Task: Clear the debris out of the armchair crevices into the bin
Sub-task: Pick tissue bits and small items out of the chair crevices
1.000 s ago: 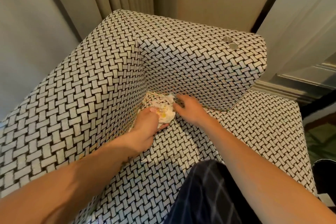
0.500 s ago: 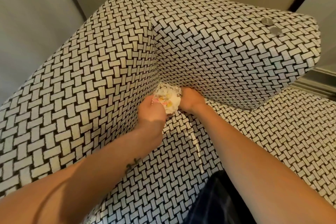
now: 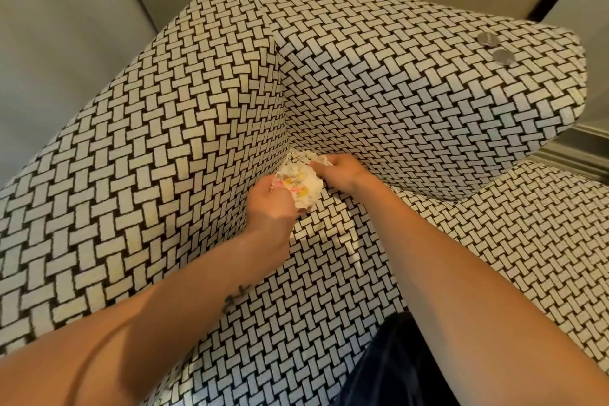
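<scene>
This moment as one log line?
left hand: grips crumpled paper; right hand: pinches same paper; where: armchair corner crevice; bin: unseen

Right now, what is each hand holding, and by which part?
Both hold the crumpled paper wad in the armchair corner: left hand grips its near, lower side; right hand pinches its far, upper edge.

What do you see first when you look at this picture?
The bold black-and-white woven pattern covering the whole armchair jumps out first. In its inner corner, the left hand and right hand both grip a crumpled paper with pink and yellow marks. Two shiny round discs sit on the armrest, upper right.
</scene>
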{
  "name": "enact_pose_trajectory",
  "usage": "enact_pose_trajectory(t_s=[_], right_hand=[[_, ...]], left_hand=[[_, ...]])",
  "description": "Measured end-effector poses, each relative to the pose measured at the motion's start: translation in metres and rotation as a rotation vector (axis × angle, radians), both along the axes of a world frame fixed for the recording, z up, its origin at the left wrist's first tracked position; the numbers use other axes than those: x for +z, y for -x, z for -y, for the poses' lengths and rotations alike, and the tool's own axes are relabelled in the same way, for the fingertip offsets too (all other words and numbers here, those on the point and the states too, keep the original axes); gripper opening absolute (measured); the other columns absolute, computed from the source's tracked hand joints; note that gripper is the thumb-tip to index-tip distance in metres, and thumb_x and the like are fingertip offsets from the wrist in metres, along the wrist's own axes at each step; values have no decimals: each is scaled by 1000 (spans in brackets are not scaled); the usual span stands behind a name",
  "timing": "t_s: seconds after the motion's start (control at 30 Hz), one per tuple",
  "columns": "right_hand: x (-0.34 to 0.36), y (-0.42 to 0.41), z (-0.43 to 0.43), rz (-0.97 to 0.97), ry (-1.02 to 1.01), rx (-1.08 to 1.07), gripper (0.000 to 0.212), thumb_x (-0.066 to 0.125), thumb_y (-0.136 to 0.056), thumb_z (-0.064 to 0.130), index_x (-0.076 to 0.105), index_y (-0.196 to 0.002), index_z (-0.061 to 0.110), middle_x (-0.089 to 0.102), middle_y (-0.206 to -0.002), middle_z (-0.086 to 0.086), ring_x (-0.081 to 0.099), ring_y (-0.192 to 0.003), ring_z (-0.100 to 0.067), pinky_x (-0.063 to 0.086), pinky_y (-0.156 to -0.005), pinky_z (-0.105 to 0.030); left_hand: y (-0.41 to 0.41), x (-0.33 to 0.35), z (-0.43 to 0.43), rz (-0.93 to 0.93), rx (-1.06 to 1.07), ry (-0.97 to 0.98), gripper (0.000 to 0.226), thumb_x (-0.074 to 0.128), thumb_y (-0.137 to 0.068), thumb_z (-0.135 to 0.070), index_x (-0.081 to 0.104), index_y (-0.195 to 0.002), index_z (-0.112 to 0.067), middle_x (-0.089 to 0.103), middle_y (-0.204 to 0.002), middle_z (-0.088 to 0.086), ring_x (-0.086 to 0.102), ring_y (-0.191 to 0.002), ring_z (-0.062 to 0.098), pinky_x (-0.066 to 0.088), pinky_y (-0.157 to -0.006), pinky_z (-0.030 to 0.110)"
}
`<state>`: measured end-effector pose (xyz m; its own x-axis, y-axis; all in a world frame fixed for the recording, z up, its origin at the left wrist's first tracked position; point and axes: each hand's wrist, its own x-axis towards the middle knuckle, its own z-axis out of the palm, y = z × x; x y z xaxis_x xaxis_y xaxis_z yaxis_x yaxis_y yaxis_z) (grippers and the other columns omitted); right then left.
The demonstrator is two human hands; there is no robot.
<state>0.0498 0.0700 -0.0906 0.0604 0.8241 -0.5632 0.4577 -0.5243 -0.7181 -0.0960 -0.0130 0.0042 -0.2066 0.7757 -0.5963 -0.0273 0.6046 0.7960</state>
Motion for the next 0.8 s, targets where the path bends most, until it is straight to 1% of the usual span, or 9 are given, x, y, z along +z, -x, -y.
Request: enact_pose_trajectory(t_s=[0.13,0.2,0.33,0.4,0.47,0.53,0.67,0.73,0.8], right_hand=[[-5,5,-4,110,-17,-12,49,59,-90,63,69,-120,25,70,-121,1,62,-118,-24,42,-110,-44],[-4,10,-5,218,-17,-13,55,54,-90,69,69,-115,23,70,-110,4,62,-111,-22,41,-108,-42],[-9,26,4,537,-168,-85,58,40,-97,68,66,-84,18,63,-74,7,64,-77,-20,48,-83,-34],[-13,28,10,588,-265,-122,61,37,-97,69,69,-77,21,63,-63,6,63,-63,-18,49,-71,-32],[-16,26,12,512,-304,-119,56,41,-98,66,70,-77,23,61,-60,9,55,-55,-12,43,-63,-30],[-12,22,17,453,-356,-121,49,45,-98,63,72,-80,27,60,-60,10,54,-56,-10,40,-64,-32],[-13,17,23,332,-397,-139,41,50,-96,63,78,-95,33,71,-68,6,66,-69,-18,50,-71,-33],[-11,14,26,209,-402,-164,39,54,-95,61,78,-89,32,72,-68,5,67,-68,-19,50,-68,-34],[-7,9,30,46,-420,-186,31,60,-95,55,76,-79,33,72,-68,8,64,-63,-17,50,-63,-33]], left_hand=[[0,-3,0,19,-7,-6,41,36,-101,5,63,-128,-8,73,-112,9,71,-104,27,61,-88,38],[1,-4,0,19,-19,-18,41,36,-100,5,63,-128,-8,73,-113,10,71,-105,29,60,-90,39],[3,-6,1,7,-29,-16,41,36,-100,4,63,-127,-10,73,-113,10,71,-104,28,60,-80,32],[2,-7,1,9,-25,-23,39,36,-101,2,63,-127,-10,73,-113,10,71,-103,27,59,-76,29],[3,-5,1,1,-14,-29,36,38,-102,2,63,-125,-10,73,-110,7,70,-100,22,57,-70,23],[2,-3,2,15,-3,-28,37,38,-101,4,64,-124,-10,73,-103,2,70,-95,18,56,-64,19],[0,1,1,16,10,-4,39,36,-101,6,64,-123,-9,72,-99,2,69,-86,17,55,-54,17],[-1,2,1,0,20,-6,39,37,-101,7,64,-120,-13,68,-91,-3,67,-81,12,51,-49,14],[-1,1,2,-9,13,-4,41,37,-102,6,62,-127,-14,67,-90,-6,68,-85,12,53,-55,15]])
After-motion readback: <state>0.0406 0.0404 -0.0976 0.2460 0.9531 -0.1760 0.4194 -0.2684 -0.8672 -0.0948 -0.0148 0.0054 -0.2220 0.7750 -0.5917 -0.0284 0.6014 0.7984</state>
